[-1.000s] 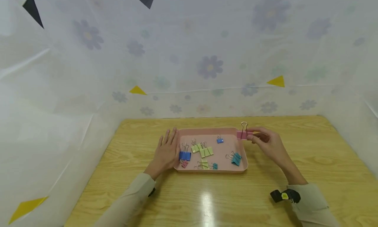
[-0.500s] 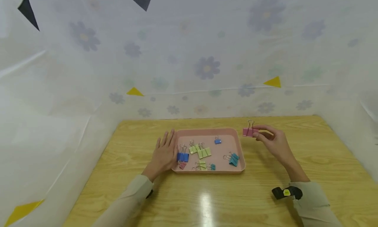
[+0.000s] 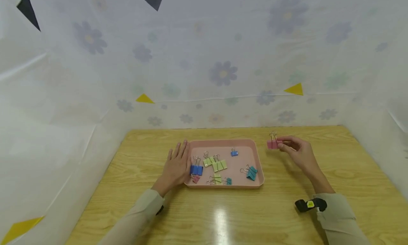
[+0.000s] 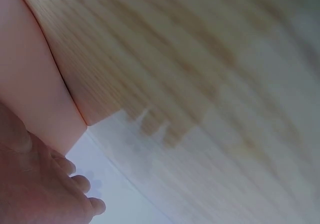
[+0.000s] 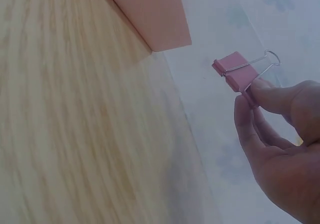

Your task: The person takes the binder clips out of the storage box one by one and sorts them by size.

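My right hand (image 3: 299,153) pinches a pink binder clip (image 3: 273,144) by one end between thumb and fingers, off the right side of the pink tray (image 3: 259,160). In the right wrist view the binder clip (image 5: 239,73) has its wire handles upright, with the thumb on one face. My left hand (image 3: 176,167) rests with straight fingers against the tray's left wall; the left wrist view shows its fingertips (image 4: 80,184) by the tray wall (image 4: 40,84). Inside the tray lie blue clips (image 3: 196,170), light green clips (image 3: 219,166), teal clips (image 3: 251,173) and a small pink clip (image 3: 195,178).
The tray stands on a wood-grain table (image 3: 159,216). A white flowered sheet (image 3: 204,60) rises behind the table's back edge and along both sides. A black strap (image 3: 311,204) is on the right wrist.
My right hand has carried the pink binder clip rightward, from over the tray's right rim to beyond it, then slightly down. The left hand stays against the tray.
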`<state>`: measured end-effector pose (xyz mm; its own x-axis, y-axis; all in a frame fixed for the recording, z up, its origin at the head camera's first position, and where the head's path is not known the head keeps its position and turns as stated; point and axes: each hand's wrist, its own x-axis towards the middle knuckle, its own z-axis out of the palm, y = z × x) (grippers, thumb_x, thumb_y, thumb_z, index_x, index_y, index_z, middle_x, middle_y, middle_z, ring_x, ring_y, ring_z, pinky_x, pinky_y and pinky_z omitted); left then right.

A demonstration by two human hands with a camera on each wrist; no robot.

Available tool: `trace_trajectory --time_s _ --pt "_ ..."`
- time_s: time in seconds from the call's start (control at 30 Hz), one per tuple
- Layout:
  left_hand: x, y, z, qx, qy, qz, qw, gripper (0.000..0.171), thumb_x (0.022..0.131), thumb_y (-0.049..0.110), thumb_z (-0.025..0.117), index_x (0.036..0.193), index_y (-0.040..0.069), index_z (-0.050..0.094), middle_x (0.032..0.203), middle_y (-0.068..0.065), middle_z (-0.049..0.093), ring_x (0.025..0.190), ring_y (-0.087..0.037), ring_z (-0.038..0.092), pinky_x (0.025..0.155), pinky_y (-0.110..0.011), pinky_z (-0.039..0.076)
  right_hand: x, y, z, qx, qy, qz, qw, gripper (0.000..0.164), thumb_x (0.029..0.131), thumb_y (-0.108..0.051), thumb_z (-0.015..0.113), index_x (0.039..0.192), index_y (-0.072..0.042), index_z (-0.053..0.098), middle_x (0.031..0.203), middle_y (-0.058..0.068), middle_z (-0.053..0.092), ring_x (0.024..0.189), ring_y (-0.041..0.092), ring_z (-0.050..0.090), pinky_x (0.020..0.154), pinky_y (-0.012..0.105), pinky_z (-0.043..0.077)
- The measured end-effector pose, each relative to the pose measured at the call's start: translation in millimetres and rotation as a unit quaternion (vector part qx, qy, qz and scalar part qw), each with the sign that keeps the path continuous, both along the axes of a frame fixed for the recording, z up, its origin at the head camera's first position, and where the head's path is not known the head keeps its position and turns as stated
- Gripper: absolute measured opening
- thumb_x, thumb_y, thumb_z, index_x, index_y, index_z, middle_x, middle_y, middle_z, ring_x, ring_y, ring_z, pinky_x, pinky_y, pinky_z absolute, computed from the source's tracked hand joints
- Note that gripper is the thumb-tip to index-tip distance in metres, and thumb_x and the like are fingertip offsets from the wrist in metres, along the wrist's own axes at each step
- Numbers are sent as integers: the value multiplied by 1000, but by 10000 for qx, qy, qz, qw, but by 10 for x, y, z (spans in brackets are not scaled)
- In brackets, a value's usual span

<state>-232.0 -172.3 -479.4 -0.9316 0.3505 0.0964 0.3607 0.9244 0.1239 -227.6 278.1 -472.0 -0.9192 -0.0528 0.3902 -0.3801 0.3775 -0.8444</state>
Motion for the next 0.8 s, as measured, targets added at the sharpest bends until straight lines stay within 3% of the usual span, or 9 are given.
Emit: trace_trajectory --time_s 0.17,0.33,0.63,0.8 --pt "-3 8 -3 49 -17 -12 10000 59 112 27 31 163 0 18 171 -14 14 156 -37 12 122 -60 14 -28 45 -46 -379 -305 138 9987 32 100 -7 66 127 10 65 116 9 69 98 2 70 81 27 59" --pt "-6 6 -12 90 -63 -16 9999 59 112 27 30 163 0 17 171 -14 13 156 -37 12 122 -60 13 -62 97 -83 -596 -521 217 9966 33 101 -5 65 127 14 62 114 14 68 93 8 73 80 34 60" --pt "-12 0 -10 97 -37 -4 9999 59 112 26 31 163 0 17 171 -14 14 156 -37 14 122 -60 13 -148 148 -200 133 -609 -173 9979 28 101 -8 65 124 8 68 122 30 64 95 -7 66 77 18 57" --pt "1 1 -6 56 -72 11 10000 60 112 27 31 164 1 16 171 -14 12 156 -37 13 123 -59 13 -173 142 -218 302 -843 -410 9951 30 102 -14 65 125 5 68 125 28 63 96 -10 63 76 15 55"
